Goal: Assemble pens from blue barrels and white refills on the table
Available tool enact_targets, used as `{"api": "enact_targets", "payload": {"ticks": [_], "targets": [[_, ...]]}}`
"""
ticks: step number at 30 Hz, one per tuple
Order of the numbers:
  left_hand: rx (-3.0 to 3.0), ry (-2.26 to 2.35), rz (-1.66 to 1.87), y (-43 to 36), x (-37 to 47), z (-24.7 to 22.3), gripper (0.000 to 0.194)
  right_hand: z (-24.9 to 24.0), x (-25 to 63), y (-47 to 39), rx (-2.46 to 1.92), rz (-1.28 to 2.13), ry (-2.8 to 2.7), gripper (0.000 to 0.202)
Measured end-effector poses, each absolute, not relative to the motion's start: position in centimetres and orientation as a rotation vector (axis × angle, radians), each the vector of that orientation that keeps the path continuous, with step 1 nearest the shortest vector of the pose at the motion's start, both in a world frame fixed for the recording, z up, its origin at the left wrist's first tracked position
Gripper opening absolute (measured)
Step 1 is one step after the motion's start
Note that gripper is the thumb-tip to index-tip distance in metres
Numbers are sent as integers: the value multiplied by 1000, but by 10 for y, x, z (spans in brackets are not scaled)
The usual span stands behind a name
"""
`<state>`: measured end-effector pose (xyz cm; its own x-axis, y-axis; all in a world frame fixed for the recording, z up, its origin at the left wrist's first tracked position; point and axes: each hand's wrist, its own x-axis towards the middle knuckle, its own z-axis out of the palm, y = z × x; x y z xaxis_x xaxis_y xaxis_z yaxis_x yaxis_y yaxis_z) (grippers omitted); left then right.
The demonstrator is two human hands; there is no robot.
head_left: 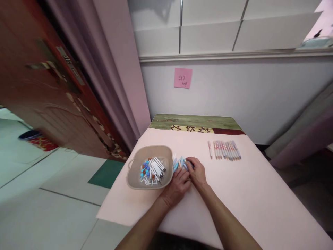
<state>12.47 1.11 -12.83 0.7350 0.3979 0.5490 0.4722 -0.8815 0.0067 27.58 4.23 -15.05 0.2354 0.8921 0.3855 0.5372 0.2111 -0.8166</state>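
Note:
Both hands are at a small pile of blue, white and peach pen parts (180,162) on the pink table cover. My left hand (178,185) rests at the near side of the pile, its fingers bent and touching it. My right hand (197,171) curls at the pile's right side, near a dark item that I cannot make out. Just left of the pile is a beige basket (166,152) holding white refills (156,168), blue and brown small parts (145,168) and clear pieces.
Several pens (227,150) lie side by side at the right of the table (234,187), with one pen (210,150) slightly apart. A pink note (183,78) is on the wall behind. A red door (67,86) and purple curtain (111,69) stand left.

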Motion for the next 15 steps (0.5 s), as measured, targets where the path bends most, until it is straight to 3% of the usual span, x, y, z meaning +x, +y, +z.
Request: {"api": "enact_targets", "payload": {"ticks": [6,9,12,15], "targets": [[-2763,-658,-983,-20,96,-99,16,-151,276,32,-1497,360,-1372,31],[-2736,-961,-997,5,53,-66,17,-153,274,32,-1517,320,-1360,30],[-2820,-1179,-500,55,7,-42,16,-154,272,34,-1538,313,-1356,31],[-2888,-1057,-78,93,-16,-41,27,-154,272,33,-1540,325,-1351,32]]}}
